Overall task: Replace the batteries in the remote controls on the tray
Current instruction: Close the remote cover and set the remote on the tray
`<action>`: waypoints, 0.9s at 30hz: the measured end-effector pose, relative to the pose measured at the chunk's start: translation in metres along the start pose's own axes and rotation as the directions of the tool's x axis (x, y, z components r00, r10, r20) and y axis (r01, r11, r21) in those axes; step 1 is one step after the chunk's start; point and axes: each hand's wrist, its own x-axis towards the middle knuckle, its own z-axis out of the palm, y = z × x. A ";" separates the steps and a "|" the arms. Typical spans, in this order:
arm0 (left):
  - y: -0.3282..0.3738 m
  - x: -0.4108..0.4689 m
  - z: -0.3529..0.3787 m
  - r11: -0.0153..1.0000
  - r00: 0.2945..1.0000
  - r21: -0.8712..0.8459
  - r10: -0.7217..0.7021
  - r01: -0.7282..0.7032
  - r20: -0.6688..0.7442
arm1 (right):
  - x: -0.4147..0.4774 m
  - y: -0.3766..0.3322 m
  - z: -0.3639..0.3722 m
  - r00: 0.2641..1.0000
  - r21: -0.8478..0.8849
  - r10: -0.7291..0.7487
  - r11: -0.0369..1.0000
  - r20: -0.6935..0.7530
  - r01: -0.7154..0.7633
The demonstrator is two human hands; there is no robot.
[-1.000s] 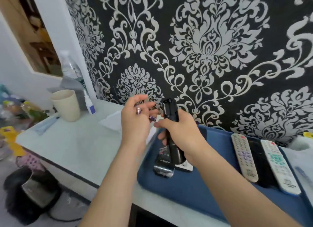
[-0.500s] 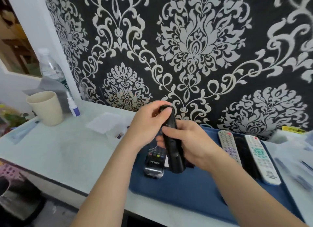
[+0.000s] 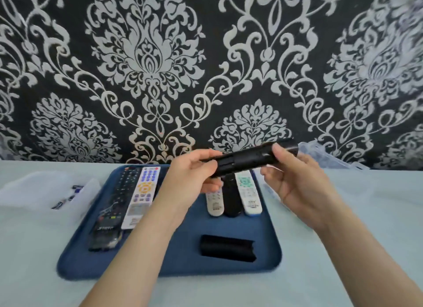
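I hold a black remote (image 3: 248, 159) level above the blue tray (image 3: 174, 264). My left hand (image 3: 191, 178) grips its left end and my right hand (image 3: 295, 183) its right end. A black battery cover (image 3: 227, 250) lies loose on the tray's front part. On the tray's left lie a black remote (image 3: 115, 206) and a white remote with blue and orange buttons (image 3: 143, 195). Behind my hands lie a white remote (image 3: 215, 202), a black remote (image 3: 231, 197) and a white remote with green buttons (image 3: 248, 192), partly hidden.
The tray rests on a pale table (image 3: 354, 215) against a black-and-white patterned wall. A clear plastic bag with small batteries (image 3: 66, 195) lies left of the tray. Another clear plastic package (image 3: 325, 155) sits at the back right, by the wall.
The camera has swung right to face the tray squarely. The black remote went from upright to level, with a hand at each end. A black cover now lies on the tray.
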 end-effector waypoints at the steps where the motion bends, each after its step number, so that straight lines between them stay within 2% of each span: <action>1: -0.002 -0.001 0.013 0.999 0.999 0.027 -0.019 0.018 0.049 | 0.001 -0.002 -0.010 1.000 0.016 -0.023 1.000 -0.020 0.023; 5: -0.013 0.001 0.072 0.991 0.986 0.132 -0.035 0.013 0.163 | 0.006 -0.009 -0.056 0.982 -0.185 -0.120 0.978 -0.143 0.093; 7: -0.022 0.009 0.099 0.955 0.987 0.288 0.032 -0.076 0.155 | 0.008 -0.020 -0.081 0.953 -0.291 -0.197 0.948 -0.229 0.127; 9: -0.029 0.018 0.109 0.858 0.976 0.469 0.159 -0.210 0.146 | 0.010 -0.033 -0.094 0.916 -0.397 -0.288 0.903 -0.281 0.162; 12: -0.032 0.029 0.139 0.670 0.931 0.649 0.217 -0.360 0.292 | 0.011 -0.055 -0.128 0.843 -0.505 -0.380 0.849 -0.382 0.154; 14: -0.031 0.037 0.154 0.528 0.904 0.739 0.167 -0.419 0.393 | 0.014 -0.057 -0.146 0.832 -0.610 -0.382 0.790 -0.402 0.068; 17: -0.031 0.053 0.172 0.271 0.866 0.840 -0.046 -0.469 0.498 | 0.017 -0.048 -0.160 0.880 -0.746 -0.324 0.663 -0.349 -0.052; 20: -0.034 0.068 0.183 0.127 0.842 0.883 -0.268 -0.451 0.469 | 0.017 -0.044 -0.158 0.911 -0.782 -0.303 0.623 -0.281 -0.034; 25: -0.030 0.086 0.202 -0.084 0.781 0.872 -0.493 -0.482 0.384 | 0.018 -0.044 -0.163 0.878 -0.771 -0.379 0.637 -0.294 0.017; 27: -0.031 0.091 0.211 -0.165 0.763 0.837 -0.529 -0.522 0.372 | 0.017 -0.040 -0.164 0.863 -0.785 -0.411 0.619 -0.293 0.028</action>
